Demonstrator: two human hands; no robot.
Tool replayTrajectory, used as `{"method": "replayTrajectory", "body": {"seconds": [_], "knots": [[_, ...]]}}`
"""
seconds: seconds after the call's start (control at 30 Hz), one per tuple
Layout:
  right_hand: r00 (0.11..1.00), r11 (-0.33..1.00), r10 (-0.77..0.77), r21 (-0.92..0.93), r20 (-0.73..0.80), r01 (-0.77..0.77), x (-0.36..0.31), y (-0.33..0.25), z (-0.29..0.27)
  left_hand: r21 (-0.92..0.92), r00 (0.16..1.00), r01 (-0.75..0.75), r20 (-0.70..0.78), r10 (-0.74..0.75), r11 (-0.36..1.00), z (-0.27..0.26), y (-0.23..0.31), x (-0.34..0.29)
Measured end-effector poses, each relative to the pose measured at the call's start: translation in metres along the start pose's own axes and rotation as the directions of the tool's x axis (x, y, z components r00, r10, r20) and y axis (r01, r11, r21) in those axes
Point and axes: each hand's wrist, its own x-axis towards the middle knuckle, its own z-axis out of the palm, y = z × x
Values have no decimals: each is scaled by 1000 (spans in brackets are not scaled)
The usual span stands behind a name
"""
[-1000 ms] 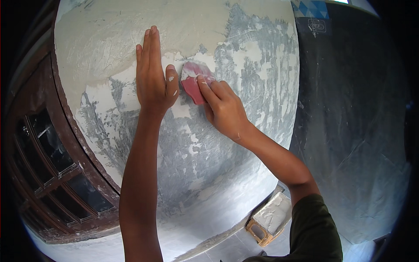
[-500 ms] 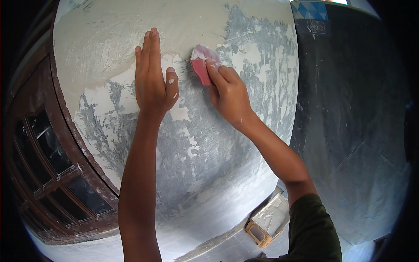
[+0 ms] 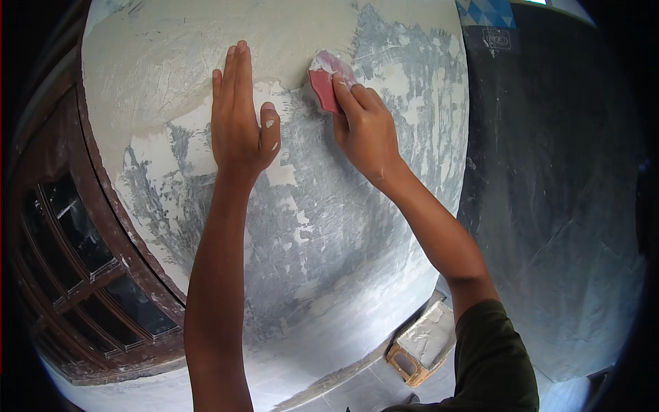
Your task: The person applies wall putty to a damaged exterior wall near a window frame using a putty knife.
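Observation:
A wall fills the middle of the view, grey below and coated with pale, damp-looking putty across its upper left. My left hand lies flat against it, fingers stretched upward and thumb apart, a white smear on the thumb. To its right, my right hand grips a red putty scraper smeared with white along its upper part. The scraper sits against the wall near the lower border of the pale coat. My fingers hide part of it.
On the left stands a brown wooden frame with dark glass panes. A black sheet covers the right side. Low on the tiled floor, a yellowish container holds a white putty-like mass.
My right hand has moved the scraper upward and slightly right along the wall. My left hand stays almost in place.

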Motion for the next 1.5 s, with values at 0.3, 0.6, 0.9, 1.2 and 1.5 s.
{"method": "replayTrajectory", "body": {"seconds": [0.3,0.6,0.9,1.2,1.5], "knots": [[992,997,-71,-7,103,72,-37,-21,15,-14,1000,5,-3,-5,1000,0,0,-2],[998,997,66,-45,-13,-67,25,23,8,7,1000,-12,-6,12,1000,3,2,3],[998,994,67,91,2,-67,3,5,6,17,1000,-8,9,8,1000,-2,-2,0],[982,996,-81,36,172,76,-20,-25,12,-10,1000,4,18,-3,1000,-1,0,-2],[1000,996,24,-87,18,-22,23,24,20,16,1000,-22,-5,22,1000,4,3,4]]}}
